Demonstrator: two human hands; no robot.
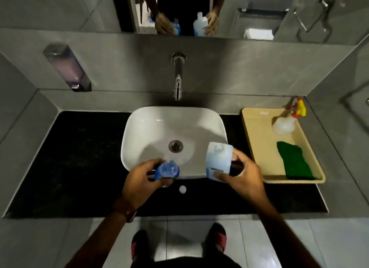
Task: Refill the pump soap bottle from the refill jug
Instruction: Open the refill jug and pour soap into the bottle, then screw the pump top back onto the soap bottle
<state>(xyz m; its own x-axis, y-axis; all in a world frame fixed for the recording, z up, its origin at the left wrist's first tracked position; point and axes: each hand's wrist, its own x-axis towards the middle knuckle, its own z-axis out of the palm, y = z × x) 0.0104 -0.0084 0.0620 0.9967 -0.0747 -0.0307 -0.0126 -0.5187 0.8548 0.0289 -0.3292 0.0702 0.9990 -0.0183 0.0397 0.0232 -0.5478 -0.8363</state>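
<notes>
My left hand [139, 179] grips a small blue soap bottle [167, 170], seen from above over the front rim of the white sink [139, 127]. Its top is open and no pump shows on it. My right hand [241, 177] holds the pale translucent refill jug [218, 159] upright by its handle, just right of the bottle and apart from it. The jug's neck is uncapped. A small white cap [182, 189] lies on the black counter [79, 157] between my hands.
A beige tray [259, 147] on the right holds a spray bottle [284, 123] and a green cloth [295, 161]. A wall tap [177, 81] juts over the sink. A wall soap dispenser [67, 67] hangs at the left. A mirror above reflects both hands.
</notes>
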